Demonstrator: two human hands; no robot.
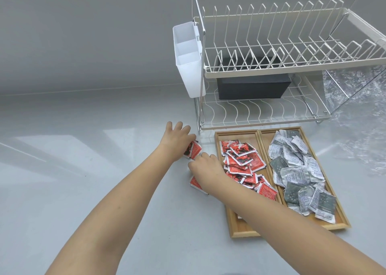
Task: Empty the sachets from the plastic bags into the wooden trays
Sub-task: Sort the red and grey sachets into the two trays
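Observation:
Two wooden trays lie side by side on the grey counter. The left tray (219, 147) is piled with several red sachets (240, 157). The right tray (342, 218) carries several grey and white sachets (296, 170). A few loose red sachets lie on the counter left of the trays. My left hand (177, 141) is curled over loose red sachets (193, 149) and grips them. My right hand (205, 168) rests over another loose red sachet (195, 183), fingers bent; the hand hides its hold.
A white two-tier dish rack (271, 66) stands behind the trays, with a white plastic cutlery holder (187, 61) on its left side and a dark box (252, 87) on the lower tier. Crumpled clear plastic (359, 112) lies at the right.

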